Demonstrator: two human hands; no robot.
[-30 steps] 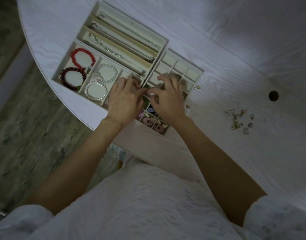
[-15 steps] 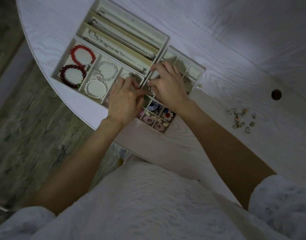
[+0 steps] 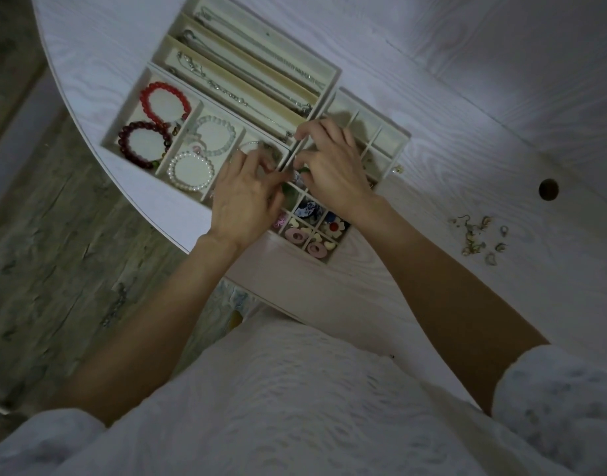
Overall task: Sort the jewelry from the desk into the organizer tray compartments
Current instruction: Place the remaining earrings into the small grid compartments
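Three cream organizer trays stand together on the white desk. The small-compartment tray [image 3: 387,140] is under both hands. My left hand [image 3: 245,201] hovers over its left edge with fingertips curled at the divider, and what they hold is hidden. My right hand [image 3: 334,170] is just to the right, thumb and fingers pinching a small green piece [image 3: 303,171]. The near compartments hold pink hoops [image 3: 296,235], a flower earring [image 3: 335,226] and a blue patterned piece [image 3: 307,209]. A pile of loose earrings [image 3: 477,235] lies on the desk to the right.
The bracelet tray [image 3: 123,127] at the left holds red [image 3: 147,97], dark red [image 3: 123,146], clear and pearl [image 3: 173,173] bracelets. The long tray [image 3: 333,72] behind holds chains. One tiny earring [image 3: 398,169] lies beside the small tray. A cable hole [image 3: 548,189] is at the right, and the desk's curved edge [image 3: 151,219] runs nearby.
My right hand has moved away from me across the small tray, uncovering the near compartments with the blue and flower pieces. My left hand has stayed at the tray's left edge.
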